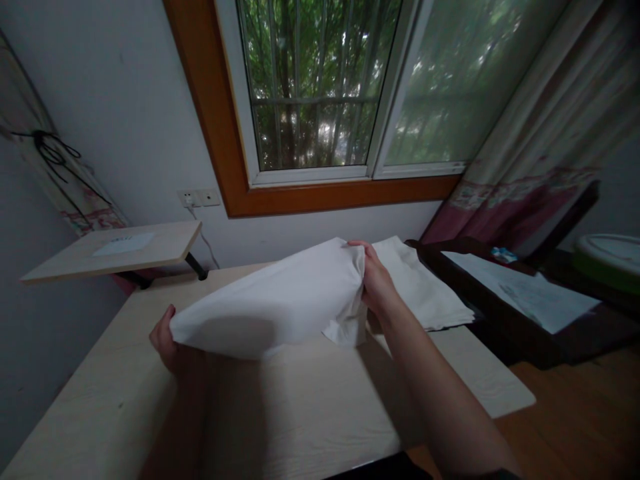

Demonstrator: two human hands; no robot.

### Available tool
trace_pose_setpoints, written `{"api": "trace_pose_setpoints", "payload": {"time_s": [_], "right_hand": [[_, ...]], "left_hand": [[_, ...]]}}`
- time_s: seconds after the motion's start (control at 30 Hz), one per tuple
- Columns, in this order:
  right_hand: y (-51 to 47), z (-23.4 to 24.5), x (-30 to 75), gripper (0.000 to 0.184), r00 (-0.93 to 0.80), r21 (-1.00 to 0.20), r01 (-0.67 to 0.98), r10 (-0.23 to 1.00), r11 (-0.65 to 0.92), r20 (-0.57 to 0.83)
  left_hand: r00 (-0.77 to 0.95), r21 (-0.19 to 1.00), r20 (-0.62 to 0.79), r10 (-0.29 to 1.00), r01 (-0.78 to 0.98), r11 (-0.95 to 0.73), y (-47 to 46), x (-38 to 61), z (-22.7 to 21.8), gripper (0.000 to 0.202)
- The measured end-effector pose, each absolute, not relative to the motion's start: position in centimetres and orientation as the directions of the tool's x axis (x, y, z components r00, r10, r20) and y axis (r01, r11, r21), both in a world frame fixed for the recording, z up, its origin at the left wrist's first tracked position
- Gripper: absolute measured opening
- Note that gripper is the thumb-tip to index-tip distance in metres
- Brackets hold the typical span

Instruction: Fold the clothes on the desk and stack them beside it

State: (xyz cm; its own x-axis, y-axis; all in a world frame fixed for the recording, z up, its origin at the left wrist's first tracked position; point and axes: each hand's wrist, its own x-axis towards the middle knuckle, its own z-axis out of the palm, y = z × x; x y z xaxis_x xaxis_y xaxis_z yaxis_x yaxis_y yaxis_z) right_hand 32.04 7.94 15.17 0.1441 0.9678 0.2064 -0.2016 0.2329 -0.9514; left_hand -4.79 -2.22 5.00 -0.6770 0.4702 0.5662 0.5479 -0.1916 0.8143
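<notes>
A white cloth (280, 303) is stretched between my two hands above the desk (310, 407). At its left end, my left hand (170, 340) is closed on the edge, with part of the fingers hidden. My right hand (374, 277) grips the upper right corner, where the fabric bunches and a loose flap hangs below. Just beyond my right wrist lies a stack of folded white cloths (420, 283) at the desk's right back side.
A small raised shelf (175, 241) with a paper on it stands at the back left. Dark furniture (530, 340) bearing a paper sheet (530, 290) adjoins the desk on the right. A window (310, 87) is behind, and a cord hangs from the wall socket (190, 199).
</notes>
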Motion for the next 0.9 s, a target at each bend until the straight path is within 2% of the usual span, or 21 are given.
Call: {"api": "trace_pose_setpoints", "payload": {"time_s": [0.1, 0.2, 0.27, 0.33, 0.4, 0.47, 0.53, 0.63, 0.77, 0.83, 0.9], "right_hand": [[9.1, 13.0, 32.5, 0.035, 0.064, -0.965, 0.047, 0.963, 0.259, 0.261], [9.9, 10.8, 33.0, 0.033, 0.071, -0.851, 0.369, 0.902, 0.373, 0.426], [9.8, 9.9, 32.9, 0.032, 0.05, -0.735, 0.522, 0.845, 0.432, 0.532], [9.3, 9.5, 32.4, 0.031, -0.05, -0.626, 0.608, 0.81, 0.488, 0.584], [8.5, 9.1, 31.4, 0.029, -0.249, -0.54, 0.633, 0.806, 0.555, 0.538], [7.6, 8.6, 30.2, 0.028, -0.449, -0.489, 0.629, 0.796, 0.604, 0.406], [6.7, 7.7, 28.9, 0.032, -0.545, -0.449, 0.659, 0.794, 0.604, 0.268], [5.6, 6.3, 27.3, 0.035, -0.528, -0.37, 0.755, 0.837, 0.541, 0.144], [4.7, 5.5, 26.1, 0.021, -0.487, -0.298, 0.822, 0.87, 0.485, 0.075], [4.5, 5.7, 25.8, 0.02, -0.492, -0.302, 0.82, 0.869, 0.485, 0.06], [4.6, 6.1, 25.7, 0.02, -0.49, -0.369, 0.792, 0.867, 0.486, 0.091]], "left_hand": [[-0.687, 0.78, 0.605, 0.404, 0.612, -0.127, -1.9, -5.8, 4.6, 0.038], [-0.608, 0.706, 0.681, 0.408, 0.692, -0.148, -1.8, -6.4, 4.4, 0.029], [-0.502, 0.639, 0.721, 0.478, 0.748, -0.177, -1.6, -6.1, 4.2, 0.024], [-0.338, 0.558, 0.732, 0.591, 0.795, -0.237, -1.1, -5.3, 3.7, 0.023], [-0.134, 0.471, 0.698, 0.703, 0.826, -0.309, -0.4, -4.2, 2.9, 0.024], [0.044, 0.396, 0.624, 0.78, 0.843, -0.364, 0.3, -3.2, 1.9, 0.031], [0.152, 0.34, 0.539, 0.829, 0.861, -0.379, 0.7, -2.6, 1.0, 0.04], [0.214, 0.29, 0.453, 0.865, 0.882, -0.37, 0.8, -2.7, 0.3, 0.031], [0.223, 0.261, 0.424, 0.878, 0.898, -0.354, 0.5, -3.2, 0.4, 0.024], [0.192, 0.26, 0.448, 0.873, 0.906, -0.333, 0.3, -3.2, 0.9, 0.024], [0.137, 0.288, 0.505, 0.852, 0.904, -0.316, 0.0, -3.1, 1.5, 0.023]]}}
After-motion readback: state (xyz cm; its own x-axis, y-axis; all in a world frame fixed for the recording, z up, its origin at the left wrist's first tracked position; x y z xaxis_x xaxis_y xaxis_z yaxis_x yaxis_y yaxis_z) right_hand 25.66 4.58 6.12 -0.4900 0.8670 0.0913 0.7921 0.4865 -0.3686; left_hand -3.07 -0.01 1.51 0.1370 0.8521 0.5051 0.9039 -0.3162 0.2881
